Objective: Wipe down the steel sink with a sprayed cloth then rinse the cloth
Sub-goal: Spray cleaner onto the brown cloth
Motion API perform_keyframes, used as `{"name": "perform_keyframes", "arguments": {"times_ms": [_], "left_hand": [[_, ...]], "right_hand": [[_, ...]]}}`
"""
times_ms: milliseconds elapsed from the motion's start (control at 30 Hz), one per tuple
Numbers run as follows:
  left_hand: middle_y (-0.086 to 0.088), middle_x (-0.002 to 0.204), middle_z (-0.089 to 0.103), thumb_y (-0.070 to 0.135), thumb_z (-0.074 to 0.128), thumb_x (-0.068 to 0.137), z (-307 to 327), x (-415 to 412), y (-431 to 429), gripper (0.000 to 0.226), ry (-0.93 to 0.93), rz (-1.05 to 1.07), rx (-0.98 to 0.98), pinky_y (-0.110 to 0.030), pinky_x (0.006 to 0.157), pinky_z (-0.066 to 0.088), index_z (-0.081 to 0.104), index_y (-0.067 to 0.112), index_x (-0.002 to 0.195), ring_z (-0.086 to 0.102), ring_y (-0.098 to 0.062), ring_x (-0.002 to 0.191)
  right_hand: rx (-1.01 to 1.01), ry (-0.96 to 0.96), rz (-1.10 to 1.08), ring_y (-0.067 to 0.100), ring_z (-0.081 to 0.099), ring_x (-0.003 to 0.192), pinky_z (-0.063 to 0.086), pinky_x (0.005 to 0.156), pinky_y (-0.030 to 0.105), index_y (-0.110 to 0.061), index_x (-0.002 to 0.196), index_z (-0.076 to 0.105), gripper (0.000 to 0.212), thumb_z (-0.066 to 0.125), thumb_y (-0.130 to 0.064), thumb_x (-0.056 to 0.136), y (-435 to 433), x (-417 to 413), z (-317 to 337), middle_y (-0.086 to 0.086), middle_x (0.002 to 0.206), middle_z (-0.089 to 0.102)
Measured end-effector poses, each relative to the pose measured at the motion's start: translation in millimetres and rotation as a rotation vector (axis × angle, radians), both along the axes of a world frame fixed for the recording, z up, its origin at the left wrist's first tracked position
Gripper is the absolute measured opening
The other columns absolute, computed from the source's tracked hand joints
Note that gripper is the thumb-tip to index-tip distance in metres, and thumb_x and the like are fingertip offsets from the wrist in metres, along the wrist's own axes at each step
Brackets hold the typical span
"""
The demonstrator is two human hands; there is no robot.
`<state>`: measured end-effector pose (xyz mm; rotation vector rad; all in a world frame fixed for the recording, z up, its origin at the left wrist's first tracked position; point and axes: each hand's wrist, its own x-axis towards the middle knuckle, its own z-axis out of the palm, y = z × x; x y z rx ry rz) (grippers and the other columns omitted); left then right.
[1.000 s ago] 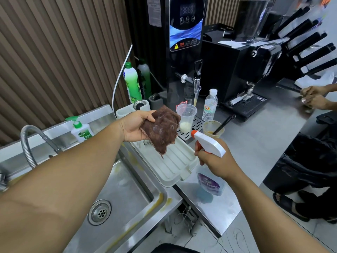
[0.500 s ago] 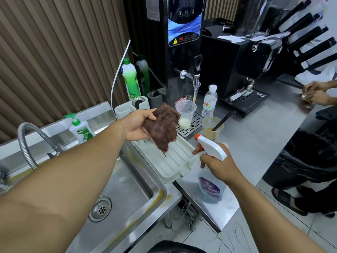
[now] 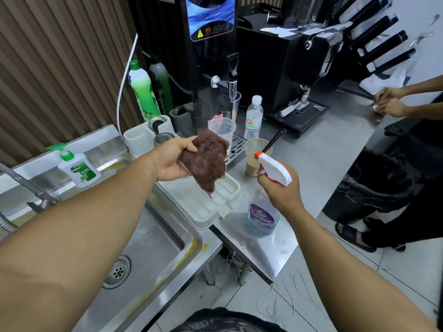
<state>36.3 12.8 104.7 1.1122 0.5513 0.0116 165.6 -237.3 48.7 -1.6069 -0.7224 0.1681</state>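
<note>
Nearest me I see the steel sink (image 3: 153,248). Just right of the sink, my right hand (image 3: 280,191) is curled round the spray bottle (image 3: 261,218) at its neck, nozzle facing the cloth (image 3: 207,161). Past the sink's right rim, my left hand (image 3: 171,161) grips that brown cloth, thumb on top, above the white tray (image 3: 203,209).

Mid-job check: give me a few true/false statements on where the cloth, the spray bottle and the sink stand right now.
1. The left hand holds the brown cloth. True.
2. The right hand is empty. False: it grips the spray bottle at its trigger head.
3. The brown cloth lies in the sink. False: it is held up over the white tray.
4. The spray bottle's nozzle points toward the brown cloth. True.
5. A pump soap bottle stands on the ledge behind the sink. True.
</note>
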Motion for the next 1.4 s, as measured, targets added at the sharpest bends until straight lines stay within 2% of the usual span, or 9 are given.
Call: {"name": "perform_keyframes", "arguments": {"times_ms": [200, 433, 667, 800, 900, 1033, 1167, 1300, 1400], "left_hand": [[-0.012, 0.117, 0.068, 0.001, 0.031, 0.089, -3.8, -4.2, -3.7, 0.051, -0.020, -0.033, -0.029, -0.040, 0.083, 0.058, 0.065, 0.018, 0.123, 0.068, -0.028, 0.099], [-0.012, 0.117, 0.069, 0.002, 0.031, 0.090, -8.9, -12.4, -8.0, 0.050, -0.017, -0.055, -0.058, -0.039, 0.081, 0.059, 0.063, 0.018, 0.125, 0.068, -0.028, 0.100], [-0.011, 0.113, 0.073, 0.001, 0.029, 0.091, -1.5, -16.7, -21.6, 0.050, -0.025, -0.068, -0.066, -0.037, 0.076, 0.061, 0.064, 0.018, 0.123, 0.072, -0.027, 0.096], [-0.012, 0.110, 0.074, 0.000, 0.030, 0.091, 1.2, -22.8, -25.1, 0.050, -0.013, -0.080, -0.045, -0.036, 0.072, 0.061, 0.065, 0.017, 0.124, 0.073, -0.027, 0.092], [-0.012, 0.107, 0.074, 0.000, 0.029, 0.091, 1.6, -29.0, -25.1, 0.049, 0.006, -0.090, -0.029, -0.035, 0.070, 0.061, 0.066, 0.015, 0.122, 0.073, -0.026, 0.090], [-0.012, 0.113, 0.071, 0.002, 0.033, 0.091, 0.1, -43.0, -21.2, 0.050, 0.052, -0.115, 0.067, -0.037, 0.083, 0.057, 0.066, 0.017, 0.126, 0.068, -0.025, 0.098], [-0.006, 0.095, 0.074, 0.000, 0.036, 0.089, 7.8, -66.8, -15.8, 0.048, 0.095, -0.122, 0.165, -0.024, 0.061, 0.057, 0.073, 0.020, 0.111, 0.070, -0.017, 0.078], [-0.002, 0.090, 0.076, -0.004, 0.041, 0.086, 20.7, -92.7, -8.2, 0.050, 0.124, -0.096, 0.295, -0.023, 0.060, 0.055, 0.082, 0.024, 0.087, 0.070, -0.015, 0.075], [-0.006, 0.109, 0.076, -0.005, 0.042, 0.085, 30.2, -109.8, -0.5, 0.050, 0.157, -0.139, 0.384, -0.030, 0.077, 0.058, 0.080, 0.022, 0.102, 0.073, -0.020, 0.095]], "right_hand": [[-0.029, 0.062, -0.084, 0.010, 0.062, 0.067, 0.051, 0.059, 0.031, -0.033, 0.081, 0.070, 0.026, 0.080, -0.011, 0.071, 13.9, 14.6, -5.3, -0.008, 0.074, 0.067], [-0.253, 0.077, -0.107, 0.013, 0.068, 0.090, 0.056, 0.070, 0.023, -0.026, 0.119, 0.066, 0.053, 0.087, -0.041, 0.072, 5.6, 16.0, -12.0, -0.005, 0.101, 0.072], [-0.779, -0.211, -0.179, 0.018, 0.063, 0.091, 0.057, 0.073, 0.038, -0.035, 0.118, 0.057, 0.084, 0.047, -0.097, 0.062, -13.1, -2.8, -3.8, -0.009, 0.104, 0.068], [-1.096, -0.263, -0.196, 0.026, 0.058, 0.111, 0.050, 0.079, 0.039, -0.028, 0.135, 0.048, 0.083, 0.042, -0.088, 0.078, -34.2, -20.1, -1.0, 0.001, 0.126, 0.059], [-1.259, -0.340, -0.247, 0.024, 0.063, 0.093, 0.047, 0.067, 0.032, -0.022, 0.116, 0.061, 0.062, 0.046, -0.075, 0.087, -43.5, -45.7, 10.2, 0.002, 0.108, 0.066], [-1.145, -0.545, -0.214, 0.024, 0.059, 0.083, 0.048, 0.064, 0.031, -0.020, 0.096, 0.064, 0.044, 0.045, -0.060, 0.095, -24.9, -89.8, 26.1, 0.003, 0.094, 0.067], [-0.967, -0.684, -0.129, 0.025, 0.054, 0.119, 0.051, 0.077, 0.037, -0.020, 0.117, 0.063, 0.044, 0.045, -0.054, 0.097, 11.5, -117.6, 35.3, 0.002, 0.117, 0.066], [-0.888, -0.727, 0.024, 0.027, 0.023, 0.149, 0.035, 0.112, 0.042, -0.019, 0.156, 0.028, 0.061, 0.044, -0.038, 0.101, 47.1, -126.1, 41.7, 0.003, 0.159, 0.036], [-0.834, -0.716, 0.255, 0.027, 0.010, 0.153, 0.028, 0.118, 0.045, -0.037, 0.159, 0.008, 0.072, 0.043, -0.023, 0.098, 67.5, -122.1, 48.2, 0.004, 0.167, 0.014]]}}
